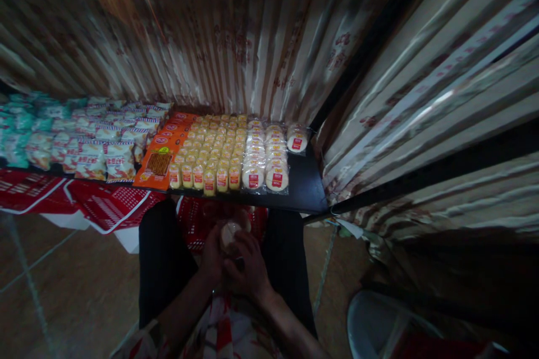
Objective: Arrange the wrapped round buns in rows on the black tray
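The round pale packet [229, 233] lies between the person's hands, both against it, its outline showing no long axis, short of the black shelf [308, 182]. The right hand [251, 268] grips its right side; the left hand [211, 257] seems curled round the left, though dimness blurs those fingers.

A pleated wall [202, 39], pale with reddish print, spans eleven to one o'clock — another wall [497, 106] stands at three. Between them, a black post [374, 47] slants. A black shelf [305, 176] runs from nine to centre. Brown tiles [84, 297] lie at eight — pale-jointed, in dim light.
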A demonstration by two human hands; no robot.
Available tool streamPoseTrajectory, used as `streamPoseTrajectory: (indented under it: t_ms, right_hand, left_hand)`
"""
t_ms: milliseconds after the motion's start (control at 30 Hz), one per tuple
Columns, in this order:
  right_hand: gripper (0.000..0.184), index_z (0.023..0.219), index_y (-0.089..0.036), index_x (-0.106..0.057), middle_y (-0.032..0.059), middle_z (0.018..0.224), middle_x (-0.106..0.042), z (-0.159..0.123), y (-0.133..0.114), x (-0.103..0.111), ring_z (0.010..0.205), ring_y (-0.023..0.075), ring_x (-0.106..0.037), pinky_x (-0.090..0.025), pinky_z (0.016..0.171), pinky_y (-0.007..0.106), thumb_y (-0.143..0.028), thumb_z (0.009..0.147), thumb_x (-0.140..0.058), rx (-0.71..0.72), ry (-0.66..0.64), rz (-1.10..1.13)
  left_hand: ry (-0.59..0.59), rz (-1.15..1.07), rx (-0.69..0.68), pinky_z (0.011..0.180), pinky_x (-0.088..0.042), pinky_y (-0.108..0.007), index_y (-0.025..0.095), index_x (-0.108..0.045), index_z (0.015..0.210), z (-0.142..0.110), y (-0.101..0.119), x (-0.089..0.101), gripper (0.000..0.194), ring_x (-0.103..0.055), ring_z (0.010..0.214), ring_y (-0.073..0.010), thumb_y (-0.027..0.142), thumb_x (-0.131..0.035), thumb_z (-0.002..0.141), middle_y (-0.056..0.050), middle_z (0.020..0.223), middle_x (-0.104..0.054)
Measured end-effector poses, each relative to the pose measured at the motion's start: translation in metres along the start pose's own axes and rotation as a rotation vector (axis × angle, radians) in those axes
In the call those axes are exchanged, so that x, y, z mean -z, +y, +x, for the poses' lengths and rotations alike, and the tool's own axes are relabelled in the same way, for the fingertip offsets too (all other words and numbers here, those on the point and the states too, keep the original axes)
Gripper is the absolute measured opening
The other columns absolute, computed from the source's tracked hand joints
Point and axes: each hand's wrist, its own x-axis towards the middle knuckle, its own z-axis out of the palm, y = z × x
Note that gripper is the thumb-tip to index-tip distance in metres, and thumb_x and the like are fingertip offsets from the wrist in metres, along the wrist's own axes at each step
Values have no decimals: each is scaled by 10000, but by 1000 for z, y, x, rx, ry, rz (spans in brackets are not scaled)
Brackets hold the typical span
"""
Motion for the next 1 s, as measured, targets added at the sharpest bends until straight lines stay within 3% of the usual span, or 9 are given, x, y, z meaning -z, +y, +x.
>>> streamPoseTrajectory:
  t_ms: [200,367,500,600,767,1000]
  right_hand:
    - [134,965,-215,-641,94,1191,-615,1,-6,7,1170,225,-522,-458,1003,399,-238,854,-570,-75,30,15]
    - [136,959,-216,-643,94,1129,-635,5,-11,18,1092,217,-566,-492,954,378,-244,870,-546,-142,66,23]
    - [162,995,-210,-637,100,1146,-620,6,-12,28,1091,217,-574,-509,939,373,-262,878,-538,-165,96,42]
    - [184,1024,-211,-632,106,1163,-612,5,-12,34,1109,221,-573,-513,941,378,-294,888,-540,-184,124,47]
    - [280,1124,-212,-599,114,1194,-609,5,-9,44,1118,231,-582,-517,940,389,-339,876,-571,-194,191,60]
    - [333,1165,-208,-574,116,1188,-623,4,0,57,1107,242,-593,-518,933,400,-355,866,-584,-233,249,117]
  left_hand:
    - [-24,-57,27,767,-520,-284,173,-635,764,-8,-1,-6,238,-642,724,-168,360,-500,821,-32,721,-668]
    - [-56,-167,64,748,-523,-265,149,-659,765,-13,-3,-12,254,-648,692,-153,274,-458,856,-44,727,-689]
    - [-97,-236,173,746,-519,-247,102,-671,793,-15,-4,-19,200,-660,715,-155,141,-475,809,-66,725,-697]
    - [-110,-212,218,741,-521,-265,101,-672,800,-19,-5,-27,176,-662,705,-165,135,-500,812,-61,715,-691]
    - [-172,-104,108,750,-514,-265,152,-667,893,-19,-10,-41,131,-660,717,-148,126,-632,769,-22,812,-708]
    - [-197,129,-4,713,-501,-244,186,-655,994,-12,-21,-52,423,-651,779,-140,299,-826,624,-19,904,-706]
